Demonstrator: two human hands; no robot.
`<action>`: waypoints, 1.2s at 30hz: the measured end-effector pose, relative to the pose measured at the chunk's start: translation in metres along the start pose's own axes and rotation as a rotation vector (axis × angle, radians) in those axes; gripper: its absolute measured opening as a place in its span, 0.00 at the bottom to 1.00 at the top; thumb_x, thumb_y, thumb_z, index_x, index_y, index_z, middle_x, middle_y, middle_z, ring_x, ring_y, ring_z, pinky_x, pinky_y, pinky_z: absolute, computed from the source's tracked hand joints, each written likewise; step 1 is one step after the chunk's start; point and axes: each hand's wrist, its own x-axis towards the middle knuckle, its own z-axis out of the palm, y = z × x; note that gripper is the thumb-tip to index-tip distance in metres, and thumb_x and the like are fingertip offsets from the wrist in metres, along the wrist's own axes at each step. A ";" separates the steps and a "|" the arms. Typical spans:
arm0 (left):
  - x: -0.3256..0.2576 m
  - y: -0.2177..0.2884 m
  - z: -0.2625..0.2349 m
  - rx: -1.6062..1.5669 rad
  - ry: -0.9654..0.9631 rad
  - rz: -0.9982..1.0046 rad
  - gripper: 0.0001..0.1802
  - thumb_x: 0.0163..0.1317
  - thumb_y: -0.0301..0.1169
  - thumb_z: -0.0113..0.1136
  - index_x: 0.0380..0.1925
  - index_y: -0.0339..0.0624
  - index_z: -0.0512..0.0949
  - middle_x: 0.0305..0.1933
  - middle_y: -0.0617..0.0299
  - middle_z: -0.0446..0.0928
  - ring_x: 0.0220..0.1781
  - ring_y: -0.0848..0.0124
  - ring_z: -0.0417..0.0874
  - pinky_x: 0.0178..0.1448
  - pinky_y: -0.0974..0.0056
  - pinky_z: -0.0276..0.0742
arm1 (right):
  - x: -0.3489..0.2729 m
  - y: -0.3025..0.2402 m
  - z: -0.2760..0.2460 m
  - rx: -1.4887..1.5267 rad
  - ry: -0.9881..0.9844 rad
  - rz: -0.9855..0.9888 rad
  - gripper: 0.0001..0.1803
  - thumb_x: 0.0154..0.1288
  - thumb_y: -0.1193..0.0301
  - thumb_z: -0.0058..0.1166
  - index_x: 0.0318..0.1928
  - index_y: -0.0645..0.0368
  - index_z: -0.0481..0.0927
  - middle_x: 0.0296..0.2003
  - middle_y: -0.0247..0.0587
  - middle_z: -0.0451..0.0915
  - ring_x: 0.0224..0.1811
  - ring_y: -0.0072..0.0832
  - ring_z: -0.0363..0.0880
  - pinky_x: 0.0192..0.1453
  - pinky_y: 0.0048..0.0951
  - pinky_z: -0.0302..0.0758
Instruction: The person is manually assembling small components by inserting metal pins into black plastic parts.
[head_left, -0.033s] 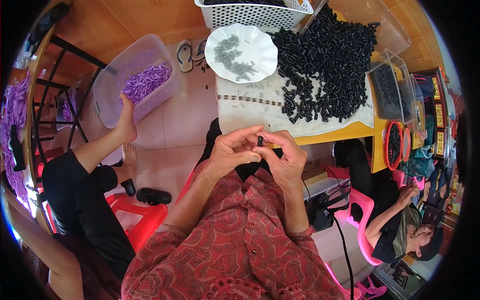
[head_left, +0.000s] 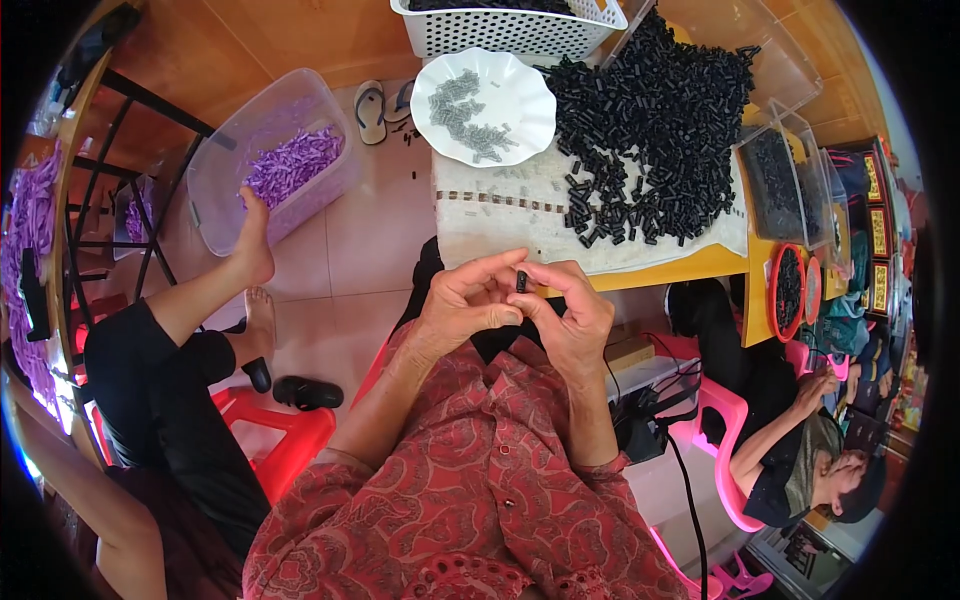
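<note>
My left hand [head_left: 462,300] and my right hand [head_left: 572,318] meet in front of my chest, just below the table edge. Their fingertips pinch a small black tube-shaped piece [head_left: 520,281] between them. Right above the hands, a big heap of the same black pieces [head_left: 650,130] lies on a white cloth [head_left: 490,230] spread over the yellow table. A white scalloped plate [head_left: 535,95] beside the heap holds small grey parts [head_left: 465,115].
A white mesh basket [head_left: 510,30] stands at the table's far edge. Clear boxes [head_left: 775,180] and red trays [head_left: 787,290] of black pieces are on the right. A clear tub of purple pieces [head_left: 290,165] sits on the floor, with a seated person's foot [head_left: 255,250] on its rim. Another person [head_left: 810,450] sits at lower right.
</note>
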 end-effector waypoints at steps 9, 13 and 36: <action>0.000 -0.006 -0.003 -0.148 0.177 -0.081 0.19 0.69 0.23 0.53 0.59 0.37 0.74 0.46 0.60 0.80 0.46 0.74 0.80 0.50 0.67 0.80 | 0.001 -0.002 0.002 0.024 -0.110 0.015 0.21 0.50 0.84 0.65 0.48 0.62 0.81 0.38 0.42 0.83 0.39 0.30 0.80 0.45 0.28 0.77; 0.003 -0.003 -0.001 -0.205 0.171 -0.071 0.18 0.69 0.23 0.53 0.58 0.38 0.75 0.45 0.60 0.80 0.46 0.74 0.81 0.49 0.67 0.81 | 0.001 -0.002 0.002 0.047 -0.103 0.022 0.21 0.51 0.84 0.64 0.49 0.63 0.80 0.38 0.42 0.83 0.40 0.31 0.80 0.46 0.28 0.76; 0.003 -0.002 -0.010 -0.019 0.328 -0.154 0.15 0.69 0.25 0.53 0.54 0.35 0.76 0.42 0.58 0.81 0.38 0.73 0.83 0.44 0.67 0.84 | 0.007 0.002 0.014 -0.006 -0.074 0.030 0.16 0.55 0.84 0.61 0.46 0.64 0.80 0.36 0.44 0.82 0.40 0.33 0.82 0.43 0.28 0.78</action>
